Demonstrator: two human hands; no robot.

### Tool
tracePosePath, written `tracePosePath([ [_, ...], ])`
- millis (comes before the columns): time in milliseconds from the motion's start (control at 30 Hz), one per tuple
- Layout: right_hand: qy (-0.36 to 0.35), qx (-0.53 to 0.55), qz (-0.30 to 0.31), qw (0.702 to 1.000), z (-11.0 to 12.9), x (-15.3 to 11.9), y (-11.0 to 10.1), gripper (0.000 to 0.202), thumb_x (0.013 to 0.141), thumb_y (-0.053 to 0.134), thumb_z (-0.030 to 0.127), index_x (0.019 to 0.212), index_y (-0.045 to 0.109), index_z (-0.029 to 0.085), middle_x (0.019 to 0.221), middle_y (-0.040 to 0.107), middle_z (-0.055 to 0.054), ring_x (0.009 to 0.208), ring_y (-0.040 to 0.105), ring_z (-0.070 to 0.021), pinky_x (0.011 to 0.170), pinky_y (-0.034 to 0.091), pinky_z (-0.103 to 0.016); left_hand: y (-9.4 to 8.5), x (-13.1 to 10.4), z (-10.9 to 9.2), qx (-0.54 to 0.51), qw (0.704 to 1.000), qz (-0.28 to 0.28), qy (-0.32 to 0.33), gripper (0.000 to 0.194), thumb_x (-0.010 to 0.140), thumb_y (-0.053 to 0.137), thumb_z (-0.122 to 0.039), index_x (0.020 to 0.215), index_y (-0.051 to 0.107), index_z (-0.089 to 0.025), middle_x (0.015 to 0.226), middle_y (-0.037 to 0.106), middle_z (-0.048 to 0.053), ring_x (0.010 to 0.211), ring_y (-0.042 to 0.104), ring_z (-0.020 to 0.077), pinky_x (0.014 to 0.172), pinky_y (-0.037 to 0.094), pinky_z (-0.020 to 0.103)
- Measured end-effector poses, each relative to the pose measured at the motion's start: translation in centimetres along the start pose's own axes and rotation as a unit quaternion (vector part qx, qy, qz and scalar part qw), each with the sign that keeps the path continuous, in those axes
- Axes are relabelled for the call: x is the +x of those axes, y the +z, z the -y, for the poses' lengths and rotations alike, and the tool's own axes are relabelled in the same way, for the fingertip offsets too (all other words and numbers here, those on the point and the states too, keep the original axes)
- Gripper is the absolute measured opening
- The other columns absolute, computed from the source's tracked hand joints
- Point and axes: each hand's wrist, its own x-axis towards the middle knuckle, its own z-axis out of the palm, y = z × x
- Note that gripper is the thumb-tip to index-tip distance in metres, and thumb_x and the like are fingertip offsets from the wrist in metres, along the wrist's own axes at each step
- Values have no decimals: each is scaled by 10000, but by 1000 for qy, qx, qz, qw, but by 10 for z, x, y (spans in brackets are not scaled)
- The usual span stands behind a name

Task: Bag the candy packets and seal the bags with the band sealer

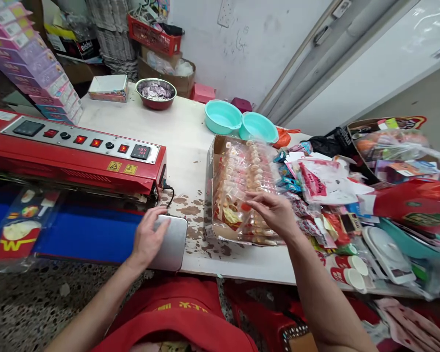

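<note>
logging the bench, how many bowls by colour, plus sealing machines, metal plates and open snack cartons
teal bowls: 2
dark red bowl: 1
red sealing machine: 1
metal plate under the left hand: 1
cardboard carton of clear packets, right hand over it: 1
total: 6

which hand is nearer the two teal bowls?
Right. The right hand is over the cardboard tray of packets, just below the teal bowls; the left hand rests on the metal plate, farther left.
</note>
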Motion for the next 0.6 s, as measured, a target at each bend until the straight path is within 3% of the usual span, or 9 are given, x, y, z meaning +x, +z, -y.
tracePosePath([
  [133,-33,57,-81,995,69,2,-20,79,784,724,295,772,728,217,880,745,-54,834,704,-214,784,561,-360,8,21,-55,-173,979,104,-20,436,809,659,-348,1206,549,-208,1196,616,90,1077,589,203,953,462,363],
  [233,-23,129,-36,991,96,8,-10,80,753,754,291,754,740,212,856,749,-58,800,706,-215,754,579,-361,4,42,-92,-343,928,135,-46,599,748,726,-361,1283,509,-203,1285,579,111,1139,571,227,960,463,361],
  [300,5,188,18,982,101,12,11,114,742,759,317,728,741,205,842,750,-68,790,707,-224,730,581,-364,1,51,-102,-408,898,123,-106,515,693,764,-380,1136,618,-161,1112,667,102,976,636,215,838,508,324],
  [400,67,271,49,959,92,15,57,172,697,785,363,691,734,199,823,750,-76,789,704,-237,746,573,-386,0,52,-92,-418,877,72,-228,382,576,821,-402,780,689,-108,756,693,64,650,621,155,615,494,266],
  [467,113,315,48,941,81,15,88,208,655,807,384,678,727,193,815,750,-75,790,699,-238,767,566,-398,1,47,-72,-417,864,25,-281,382,524,836,-406,708,687,-106,688,682,54,575,592,138,557,472,255],
  [600,188,362,59,911,62,11,141,260,581,839,405,663,722,188,795,748,-70,771,690,-227,766,561,-385,8,37,-25,-392,870,-67,-290,330,554,805,-411,655,679,-124,623,654,17,534,553,110,523,435,222],
])
